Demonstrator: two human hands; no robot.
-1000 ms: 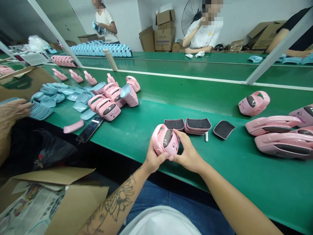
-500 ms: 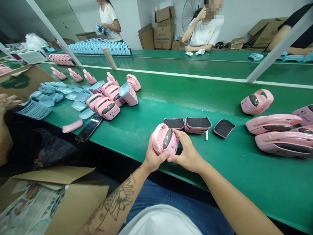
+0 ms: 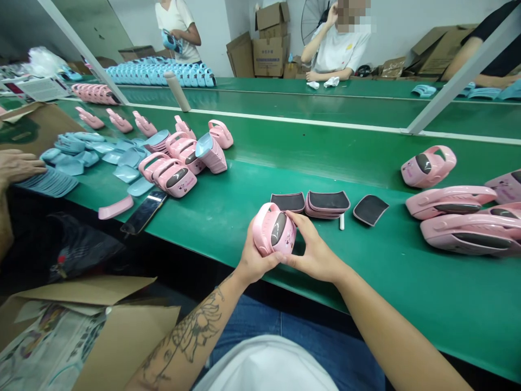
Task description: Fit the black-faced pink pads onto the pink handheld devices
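Note:
Both of my hands grip one pink plastic case (image 3: 273, 233) with a dark oval panel on its front, just above the near edge of the green belt (image 3: 228, 201). My left hand (image 3: 254, 262) cups it from below and left. My right hand (image 3: 313, 252) closes round its right side, fingers over the top. Just beyond lie dark panels: a single one (image 3: 288, 202), a small stack (image 3: 328, 203) and another loose one (image 3: 369, 209), with a small white stick (image 3: 342, 221) between them.
Finished pink cases lie at the right (image 3: 464, 217) and in a cluster at the left (image 3: 179, 163), beside blue shells (image 3: 81, 155) and a phone (image 3: 143, 213). A neighbour's hand (image 3: 18, 165) rests on blue parts. An open carton (image 3: 81, 326) stands lower left. Other people work across the belt.
The pink case has turned slightly in my hands, staying in the same place. The neighbour's hand at the left has shifted over the blue parts.

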